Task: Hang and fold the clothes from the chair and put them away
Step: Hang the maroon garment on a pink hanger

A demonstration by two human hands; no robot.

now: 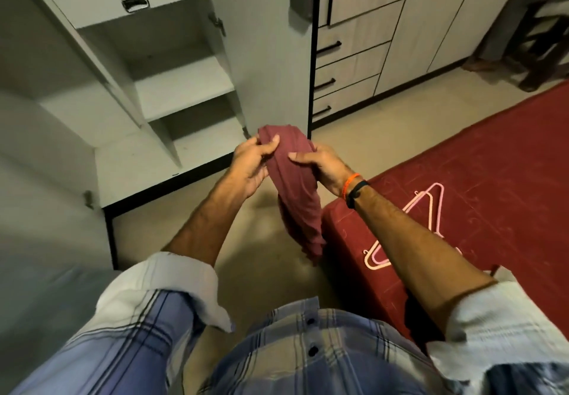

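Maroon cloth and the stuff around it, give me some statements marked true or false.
1. Both hands hold the maroon cloth. True: left hand, right hand.
2. The cloth lies folded on a shelf. False: it hangs in the air above the floor.
3. Pink hangers lie on the red bed cover. True.
4. The wardrobe door is closed. False: it stands open, bare shelves showing.
5. The right wrist is bare. False: it wears bands.

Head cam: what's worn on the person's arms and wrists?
Both forearms are bare below rolled sleeves of a blue-and-white plaid button shirt, pale lining showing at the cuffs: left sleeve, right sleeve. The right wrist carries an orange band and a black band.
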